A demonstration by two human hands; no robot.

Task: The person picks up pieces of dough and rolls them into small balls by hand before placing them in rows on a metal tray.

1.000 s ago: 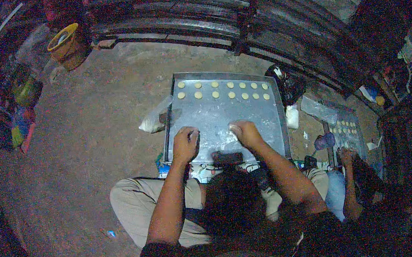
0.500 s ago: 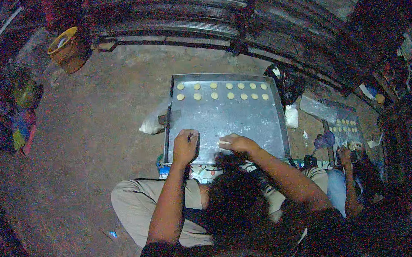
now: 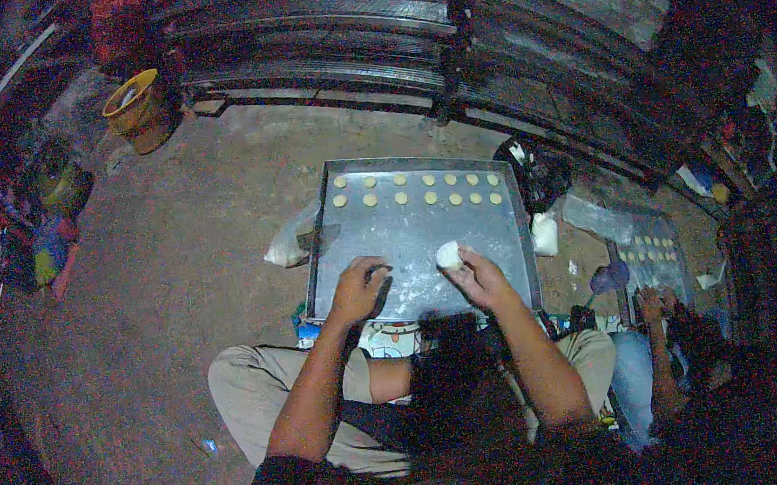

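My left hand is over the lower left of a metal tray, its fingers curled inward; whatever they may hold is hidden. At the lower right of the tray, my right hand grips a pale white lump, raised toward the palm's upper side. Two rows of several flat, pale yellow dough rounds lie across the tray's far end. White powder is smeared on the bare metal between my hands.
A co-worker's hands are at a second tray of rounds on the right. Plastic bags and a black bundle flank my tray. Yellow buckets, dark metal racks and coloured items line the floor's edges.
My right hand dipped left and low, then rose rightward and turned, now showing the white lump in its fingers. My left hand stays curled over the tray, slightly shifted. The view has tilted a little.
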